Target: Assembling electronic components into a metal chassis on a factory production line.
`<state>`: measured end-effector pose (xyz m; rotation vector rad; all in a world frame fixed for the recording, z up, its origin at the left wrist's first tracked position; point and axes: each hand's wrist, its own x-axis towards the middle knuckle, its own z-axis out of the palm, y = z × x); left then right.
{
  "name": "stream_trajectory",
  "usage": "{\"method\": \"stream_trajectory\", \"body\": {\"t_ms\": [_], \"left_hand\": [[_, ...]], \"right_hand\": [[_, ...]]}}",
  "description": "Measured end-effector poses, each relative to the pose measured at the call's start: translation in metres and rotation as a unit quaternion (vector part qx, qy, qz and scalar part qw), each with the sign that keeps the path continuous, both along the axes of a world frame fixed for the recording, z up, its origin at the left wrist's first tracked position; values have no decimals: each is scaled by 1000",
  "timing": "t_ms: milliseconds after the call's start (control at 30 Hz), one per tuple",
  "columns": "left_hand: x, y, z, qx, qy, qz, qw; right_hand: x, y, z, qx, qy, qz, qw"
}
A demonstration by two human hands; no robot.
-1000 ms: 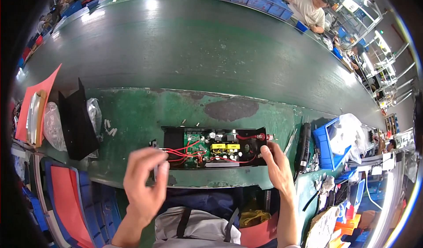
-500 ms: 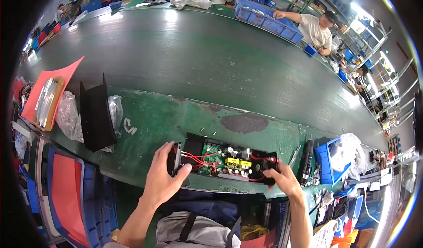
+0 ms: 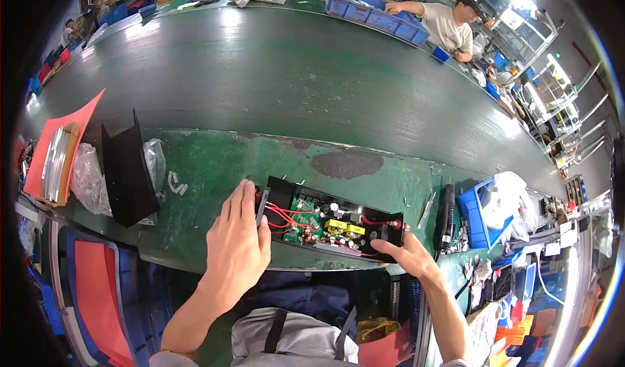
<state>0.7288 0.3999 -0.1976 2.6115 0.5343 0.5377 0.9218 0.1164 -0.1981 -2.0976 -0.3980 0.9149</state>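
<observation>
An elongated black metal case (image 3: 381, 212), its top uncovered, lies at the bench's near edge. Inside are a green circuit board (image 3: 301, 218), yellow-wrapped transformers (image 3: 345, 227) and red wires (image 3: 280, 214). At the case's left end, a dark upright end panel (image 3: 262, 204) sits against my left hand (image 3: 236, 243), whose fingers lie together along its outer side with the thumb near its lower edge. My right hand (image 3: 407, 255) grips the case's near right corner, thumb over the wall and fingers mostly hidden beneath. Red terminals (image 3: 397, 225) show at that end.
A bent black cover (image 3: 132, 171) stands left beside plastic bags and a red-lined box of flat strips (image 3: 58, 162). Small white pieces (image 3: 176, 183) lie nearby. Right are a black power screwdriver (image 3: 446, 217) and blue bin (image 3: 485, 217). Across the conveyor (image 3: 273, 74) sits another person (image 3: 449, 28).
My left hand has turned, its fingers now together along the end panel instead of spread around it. My right thumb reaches further over the case wall. The whole view has shifted slightly.
</observation>
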Motion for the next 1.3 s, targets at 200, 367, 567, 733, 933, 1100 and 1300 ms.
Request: {"method": "stream_trajectory", "body": {"t_ms": [200,367,567,733,933,1100,1300], "left_hand": [[-5,20,-13,-33,30,-2,999],[-8,3,15,-68,-1,-44,997],[27,-29,36,-29,-72,-154,985],[72,-46,19,-11,-117,-204,972],[103,-66,13,1,-107,-237,966],[109,-105,4,-5,-100,-381,919],[102,-74,3,-128,-161,-402,892]], "right_hand": [[-12,6,11,2,-7,-10,1000],[-40,-9,7,47,-14,-86,995],[-72,-37,48,64,77,-255,962],[-68,-44,33,57,50,-300,951],[-52,-45,25,-46,-31,-173,983],[-53,-52,23,-91,-74,-144,983],[-54,-63,31,-146,-175,-120,966]]}}
